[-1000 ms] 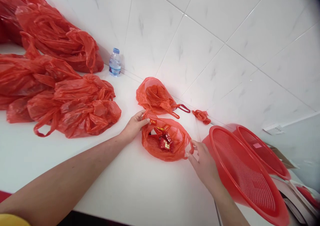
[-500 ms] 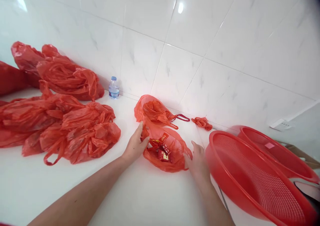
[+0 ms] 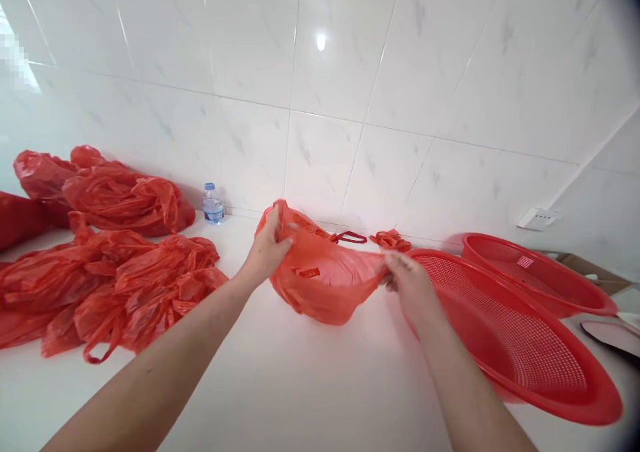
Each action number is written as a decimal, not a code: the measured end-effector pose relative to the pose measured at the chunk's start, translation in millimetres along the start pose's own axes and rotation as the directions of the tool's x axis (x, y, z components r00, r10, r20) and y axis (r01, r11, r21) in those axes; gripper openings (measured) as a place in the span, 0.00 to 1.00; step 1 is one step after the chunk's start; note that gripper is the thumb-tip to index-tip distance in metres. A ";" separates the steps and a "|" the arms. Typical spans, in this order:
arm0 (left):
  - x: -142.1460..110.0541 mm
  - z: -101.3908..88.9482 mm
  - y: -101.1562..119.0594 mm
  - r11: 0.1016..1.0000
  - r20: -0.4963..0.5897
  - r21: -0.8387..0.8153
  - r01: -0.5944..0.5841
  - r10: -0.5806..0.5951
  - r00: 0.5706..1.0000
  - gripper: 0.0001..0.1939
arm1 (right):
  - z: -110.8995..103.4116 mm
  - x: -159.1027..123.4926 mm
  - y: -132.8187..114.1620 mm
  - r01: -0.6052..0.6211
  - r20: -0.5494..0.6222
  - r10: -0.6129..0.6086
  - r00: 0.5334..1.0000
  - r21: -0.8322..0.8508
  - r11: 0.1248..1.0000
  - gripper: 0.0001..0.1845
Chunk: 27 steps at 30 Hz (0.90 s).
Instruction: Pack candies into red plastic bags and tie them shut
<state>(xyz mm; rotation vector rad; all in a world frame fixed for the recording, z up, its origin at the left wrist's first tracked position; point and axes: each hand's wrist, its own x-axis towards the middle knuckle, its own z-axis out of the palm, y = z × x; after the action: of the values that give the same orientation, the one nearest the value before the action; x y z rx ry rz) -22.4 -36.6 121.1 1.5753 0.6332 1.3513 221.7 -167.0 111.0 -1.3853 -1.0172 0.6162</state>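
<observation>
A thin red plastic bag (image 3: 325, 302) is stretched between my two hands over the white table. My left hand (image 3: 269, 245) pinches its left edge, fingers pointing up. At its right edge, my right hand (image 3: 406, 275) grips the plastic between thumb and fingers. The mouth of the bag faces up, with its front side hanging down toward me. One small red packet (image 3: 309, 273) shows inside; other contents are hidden by the front side. Partly covered behind it lies another red bag with a dark red handle loop (image 3: 352, 237).
Several filled red bags (image 3: 125, 272) are heaped at the left. A small water bottle (image 3: 213, 204) stands by the tiled wall. To the right sit two red plastic baskets (image 3: 505, 325), beside a crumpled red strip (image 3: 391, 240). A wall socket (image 3: 537, 218) is at far right.
Both hands have taken hold of the bag's edges and raised them, so the front side now hides most of the packets. The view has tilted upward.
</observation>
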 end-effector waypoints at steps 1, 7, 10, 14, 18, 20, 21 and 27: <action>8.3 1.9 14.8 0.998 0.009 0.039 -0.053 0.053 0.999 0.39 | -4.2 4.6 -17.2 0.054 -0.051 -0.049 0.998 0.110 0.992 0.15; 33.8 4.7 64.1 0.976 0.014 0.110 -0.190 0.189 0.982 0.28 | -19.8 32.2 -63.2 0.126 -0.079 -0.107 0.991 0.297 0.947 0.14; 31.3 2.9 59.1 0.984 -0.006 0.111 -0.140 0.142 0.990 0.25 | -16.9 41.1 -54.0 0.114 -0.076 -0.094 0.993 0.345 0.932 0.15; 14.0 -5.3 40.6 0.988 0.036 0.147 -0.047 0.042 0.998 0.26 | -4.7 36.1 -23.4 0.171 -0.100 -0.154 0.983 0.187 0.967 0.19; -12.1 -23.4 8.7 0.975 -0.063 0.217 -0.046 0.061 0.996 0.35 | 10.6 18.9 18.1 0.239 -0.152 -0.251 0.956 -0.094 0.966 0.33; -24.1 -31.6 -13.5 0.974 -0.154 0.222 -0.053 0.089 0.984 0.37 | 17.8 14.4 37.4 0.251 -0.101 -0.261 0.960 -0.099 0.963 0.40; -29.3 -34.0 -25.3 0.976 -0.165 0.218 -0.024 0.061 0.984 0.38 | 21.5 14.3 45.6 0.246 -0.079 -0.252 0.965 -0.078 0.966 0.43; -44.5 -14.8 -73.2 0.940 -0.023 -0.011 0.340 -0.340 0.940 0.40 | 51.5 28.0 61.8 0.053 -0.040 -0.048 0.998 0.131 0.990 0.47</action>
<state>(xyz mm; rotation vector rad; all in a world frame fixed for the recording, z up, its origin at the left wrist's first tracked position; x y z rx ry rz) -34.6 -38.1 35.0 1.3686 0.8713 1.1120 203.1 -108.9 51.5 -1.2470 -0.9619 0.6082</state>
